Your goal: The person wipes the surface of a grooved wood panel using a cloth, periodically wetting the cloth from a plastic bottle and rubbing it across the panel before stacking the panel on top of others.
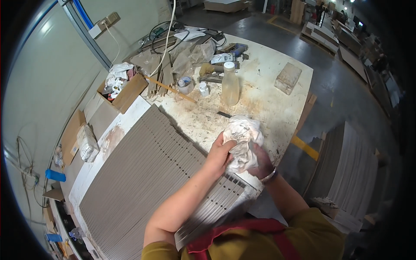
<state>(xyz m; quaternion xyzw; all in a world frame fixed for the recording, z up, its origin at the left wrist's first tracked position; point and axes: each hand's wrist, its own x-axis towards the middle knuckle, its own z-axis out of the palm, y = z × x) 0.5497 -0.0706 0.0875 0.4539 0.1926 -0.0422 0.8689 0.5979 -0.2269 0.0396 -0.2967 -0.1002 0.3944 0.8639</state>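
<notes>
Starting at the far left, we see a blue cylinder (pixel 55 175) lying near the wall, then a pale, dirt-smeared block (pixel 88 143) and an open cardboard box (pixel 131 93) with rags (pixel 119 78) heaped in it. Next to these we find a long row of grey-brown slats (pixel 143 169) packed side by side, rows of dark holes running across their right-hand part. Behind the row, on the stained white worktable (pixel 264 65), we can make out a clear jar (pixel 185 85), a small white bottle (pixel 203 89) and a taller translucent bottle (pixel 230 86) with a white cap and yellowish contents, all upright. Over the right end of the slats, our left hand (pixel 222 151) is closed on a bunched white cloth (pixel 242 136), thumb lying across its front. The cloth sits between both hands, just below a short black strip (pixel 223 114). Our right hand (pixel 261 162), with a band (pixel 269 175) at its wrist, grips the cloth's lower right side; some of its fingers are hidden from us. Farther right we see a worn block (pixel 287 78) on the table and, beyond the edge, stacked panels (pixel 351 164).
</notes>
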